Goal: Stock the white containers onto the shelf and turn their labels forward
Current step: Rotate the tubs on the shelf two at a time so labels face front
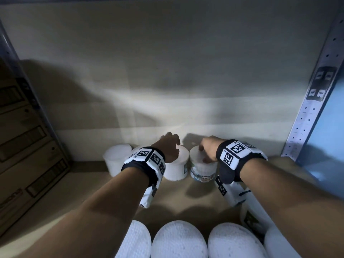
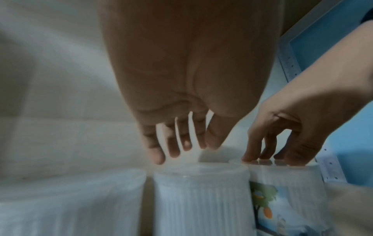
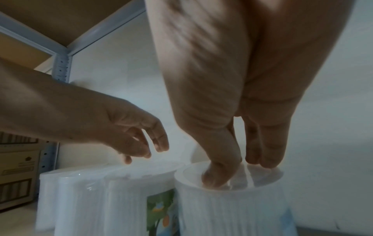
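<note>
Orange-tree label (image 2: 264,201) — wrist views only

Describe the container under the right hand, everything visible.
The cotton buds container is a translucent white plastic cylinder, upright at the back of the brown shelf, packed with vertical cotton buds. Its printed label, reading "COTTON BUDS" with a tree picture, faces front in the head view. The right hand rests its fingertips on the recessed lid. The left hand is over a second white container close beside it; whether the two tubs touch is unclear.
</note>
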{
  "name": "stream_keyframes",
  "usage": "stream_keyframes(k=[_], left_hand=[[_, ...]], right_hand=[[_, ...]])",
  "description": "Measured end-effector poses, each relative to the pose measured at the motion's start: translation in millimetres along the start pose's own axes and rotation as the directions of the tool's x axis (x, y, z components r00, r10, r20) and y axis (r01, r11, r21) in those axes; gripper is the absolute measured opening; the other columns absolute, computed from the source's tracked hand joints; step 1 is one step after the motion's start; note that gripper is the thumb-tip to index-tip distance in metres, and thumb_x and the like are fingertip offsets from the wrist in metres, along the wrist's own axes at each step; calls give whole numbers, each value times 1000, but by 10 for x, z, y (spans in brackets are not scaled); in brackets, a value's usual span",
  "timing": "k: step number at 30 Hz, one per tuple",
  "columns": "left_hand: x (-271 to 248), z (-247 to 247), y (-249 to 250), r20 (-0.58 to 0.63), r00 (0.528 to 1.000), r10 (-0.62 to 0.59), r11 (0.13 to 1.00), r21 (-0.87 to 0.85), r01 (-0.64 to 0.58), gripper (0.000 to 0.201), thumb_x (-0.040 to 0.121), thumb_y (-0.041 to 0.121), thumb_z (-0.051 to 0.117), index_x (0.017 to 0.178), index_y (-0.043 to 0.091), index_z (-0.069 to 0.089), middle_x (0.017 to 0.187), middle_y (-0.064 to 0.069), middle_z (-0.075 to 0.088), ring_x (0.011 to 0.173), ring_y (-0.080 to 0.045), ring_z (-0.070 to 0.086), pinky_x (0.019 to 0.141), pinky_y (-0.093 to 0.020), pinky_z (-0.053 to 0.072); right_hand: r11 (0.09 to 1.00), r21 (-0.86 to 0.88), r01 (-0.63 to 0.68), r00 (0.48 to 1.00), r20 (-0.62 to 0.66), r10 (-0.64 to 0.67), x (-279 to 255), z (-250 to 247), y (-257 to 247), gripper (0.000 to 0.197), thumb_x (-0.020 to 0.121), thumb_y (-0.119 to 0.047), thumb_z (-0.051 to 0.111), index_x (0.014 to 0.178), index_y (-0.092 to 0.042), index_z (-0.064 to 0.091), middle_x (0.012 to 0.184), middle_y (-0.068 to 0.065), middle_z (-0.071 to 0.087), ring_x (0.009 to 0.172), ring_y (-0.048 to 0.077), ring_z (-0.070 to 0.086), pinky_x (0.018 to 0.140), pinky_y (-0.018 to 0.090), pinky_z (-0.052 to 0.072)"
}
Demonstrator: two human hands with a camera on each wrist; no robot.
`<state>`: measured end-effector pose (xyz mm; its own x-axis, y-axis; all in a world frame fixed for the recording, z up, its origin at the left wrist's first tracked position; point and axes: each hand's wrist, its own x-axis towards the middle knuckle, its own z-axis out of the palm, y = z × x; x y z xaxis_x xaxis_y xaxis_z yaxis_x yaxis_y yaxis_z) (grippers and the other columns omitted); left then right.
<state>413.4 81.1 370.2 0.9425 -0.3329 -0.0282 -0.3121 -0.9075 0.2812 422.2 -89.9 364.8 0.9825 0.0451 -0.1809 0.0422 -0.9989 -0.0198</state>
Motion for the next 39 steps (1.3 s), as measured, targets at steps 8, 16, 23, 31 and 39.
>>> stream_keyframes(k=[8,16,23,31,39], left_hand=[[31,121,-68,7,997,-80,979,187,78,58,90,51,51,132,11,46,132,-11,43,127,-29,39,104,-46,38],[63,94,-156,84,996,-13,999,42,9,48,91,22,56,137,23,43,146,-3,37,136,-24,35,112,-43,31],[78,57,-99,138,988,65,997,-48,-59,59,86,-5,51,140,15,41,152,-5,30,141,-22,31,113,-32,29],[146,207,-2,-115,985,-127,988,77,136,57,90,46,53,132,9,48,135,-14,42,129,-32,40,106,-44,38],[134,185,-40,-47,995,-90,995,48,92,54,86,41,62,131,14,50,138,-11,43,130,-29,41,107,-42,38]], right_hand=[[999,-27,37,999,-32,-38,53,18,23,51,72,-29,74,119,-15,62,118,10,67,102,29,66,90,40,56],[995,-69,78,997,-18,-80,154,51,58,54,77,-28,72,125,-9,57,128,10,60,115,29,60,95,38,52],[990,-123,75,997,-21,-78,319,110,141,71,59,-42,79,121,-17,56,124,5,60,111,26,62,92,40,55],[995,-63,79,997,4,-79,307,104,144,60,65,-35,80,116,-7,64,117,12,67,104,27,66,92,41,56],[992,-97,86,996,-1,-87,646,268,267,93,27,-67,66,110,-25,60,111,-3,64,98,24,66,84,40,57]])
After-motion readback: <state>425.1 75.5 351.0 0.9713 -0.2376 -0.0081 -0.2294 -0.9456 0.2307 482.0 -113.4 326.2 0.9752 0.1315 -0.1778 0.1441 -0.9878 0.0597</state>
